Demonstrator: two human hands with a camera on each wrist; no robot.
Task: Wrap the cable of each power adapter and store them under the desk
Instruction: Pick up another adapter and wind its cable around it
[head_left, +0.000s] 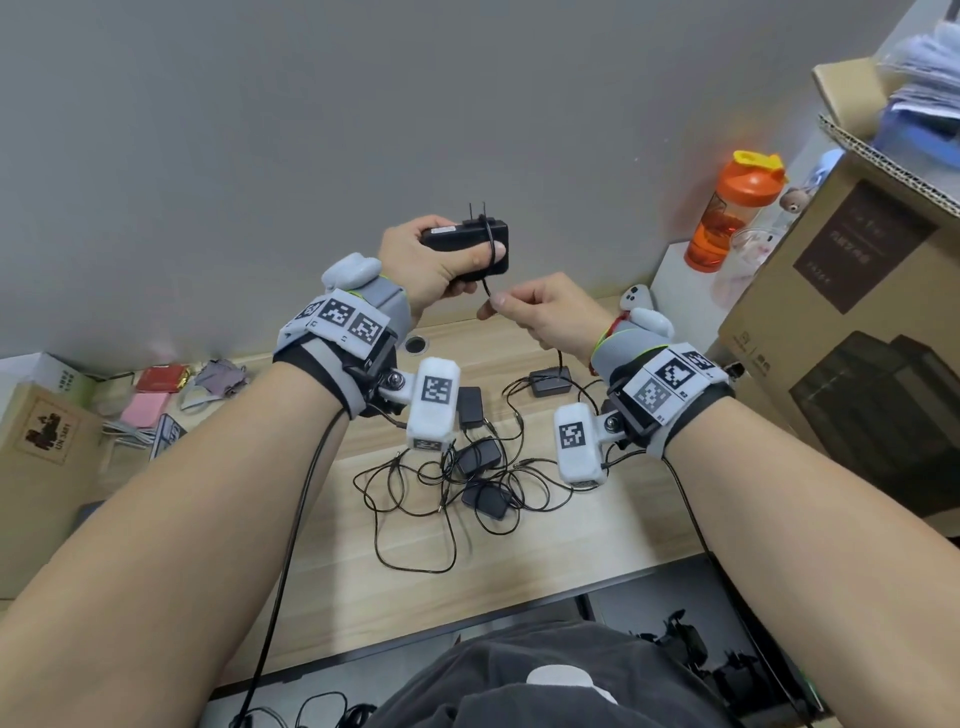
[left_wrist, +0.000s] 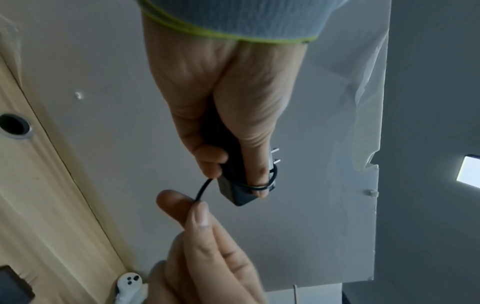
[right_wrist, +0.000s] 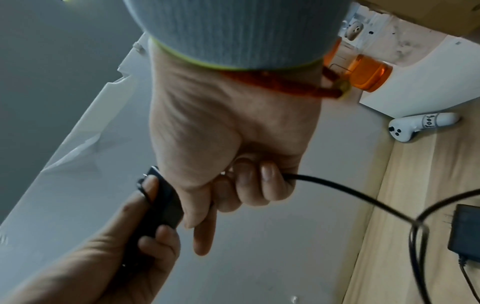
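Note:
My left hand (head_left: 441, 265) grips a black power adapter (head_left: 470, 239) held up above the desk, prongs pointing up. A turn of its thin black cable (head_left: 489, 249) runs over the adapter and my thumb. Just below it, my right hand (head_left: 524, 312) pinches the same cable between thumb and forefinger, and the cable trails down from that fist (right_wrist: 337, 191) toward the desk. In the left wrist view the adapter (left_wrist: 233, 185) sticks out of my left hand (left_wrist: 233, 156), with the cable (left_wrist: 203, 189) leading to my right hand's fingertips (left_wrist: 200, 211).
Several more black adapters (head_left: 480, 457) lie in a tangle of cables (head_left: 415, 519) on the wooden desk (head_left: 597, 545). Big cardboard boxes (head_left: 857, 322) stand at the right, an orange bottle (head_left: 727, 213) and a white controller (head_left: 636, 299) behind. Small boxes and packets (head_left: 47, 426) sit left.

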